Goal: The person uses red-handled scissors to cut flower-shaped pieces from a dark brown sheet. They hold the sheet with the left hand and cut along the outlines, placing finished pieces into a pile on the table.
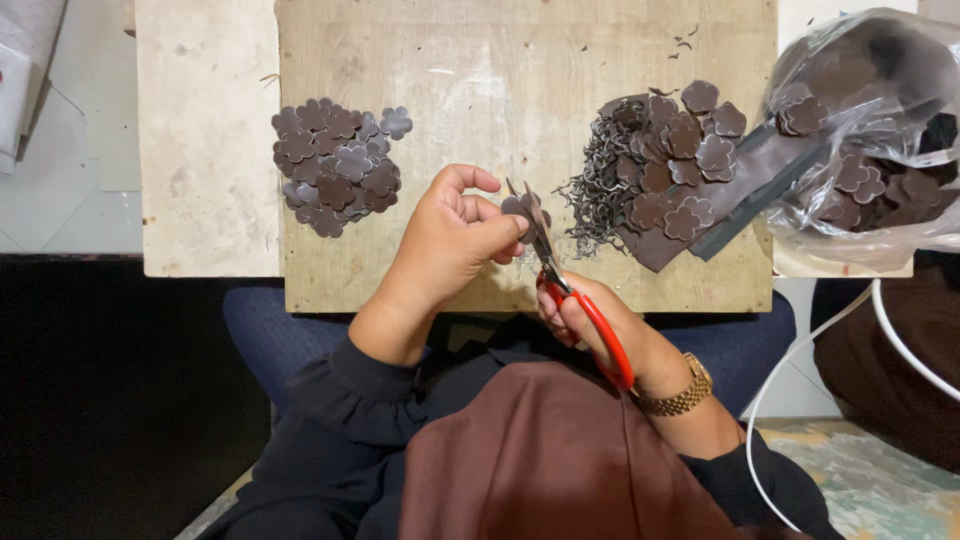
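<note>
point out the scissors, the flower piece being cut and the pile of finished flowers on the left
scissors (pixel 590 318): head view, on the red handle loop.
flower piece (pixel 516 207): head view, on its left lobe.
pile of finished flowers (pixel 338 165): head view, on the pile's middle.

A worn, pale wooden board (pixel 480 90) lies across the lap as a work surface; a second, chalkier slab (pixel 205 140) sits beside it; pale floor tiles (pixel 60 190) show at one edge; a patterned rug (pixel 860 470) covers the opposite corner; the light is soft and even.
</note>
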Available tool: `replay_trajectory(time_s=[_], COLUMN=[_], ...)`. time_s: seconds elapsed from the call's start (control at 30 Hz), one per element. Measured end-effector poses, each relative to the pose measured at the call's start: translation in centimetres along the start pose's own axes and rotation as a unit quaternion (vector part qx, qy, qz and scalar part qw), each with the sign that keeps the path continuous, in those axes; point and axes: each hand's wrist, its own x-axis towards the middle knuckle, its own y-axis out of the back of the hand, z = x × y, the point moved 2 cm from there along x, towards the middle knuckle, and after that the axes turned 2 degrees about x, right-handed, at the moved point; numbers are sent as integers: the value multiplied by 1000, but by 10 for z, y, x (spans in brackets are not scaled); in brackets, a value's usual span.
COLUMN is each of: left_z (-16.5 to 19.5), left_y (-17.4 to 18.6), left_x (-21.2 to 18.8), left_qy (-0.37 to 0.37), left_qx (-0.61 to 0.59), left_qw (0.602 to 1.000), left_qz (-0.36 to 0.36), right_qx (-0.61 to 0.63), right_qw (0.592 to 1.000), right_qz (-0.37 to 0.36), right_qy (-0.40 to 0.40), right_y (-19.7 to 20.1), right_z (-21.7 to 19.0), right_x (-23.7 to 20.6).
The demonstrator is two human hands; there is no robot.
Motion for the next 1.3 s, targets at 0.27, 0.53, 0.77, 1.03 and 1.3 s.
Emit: replay_trajectory(time_s=[0.27,0.53,0.77,1.03,1.3], left_z=[-6,-13,-17,-17,-17], left_y=[1,-2,-7,-6,-8], left_x=[2,1,-1,-1,1], left_qy=[-7,0,12,4,8], left_qx=[-11,-46,-76,-82,-82], left_qw=[999,997,994,994,994], left_qz=[-30,-66,-73,-76,-74], right_qx=[-4,0,44,69,49], right_qw=[1000,1000,999,998,999], right_qz=[-10,-19,-18,-9,-18], right_qy=[14,17,9,-13,10], right_y=[2,0,2,5,5], right_z=[3,7,7,9,8], right_x=[2,2,2,-1,0])
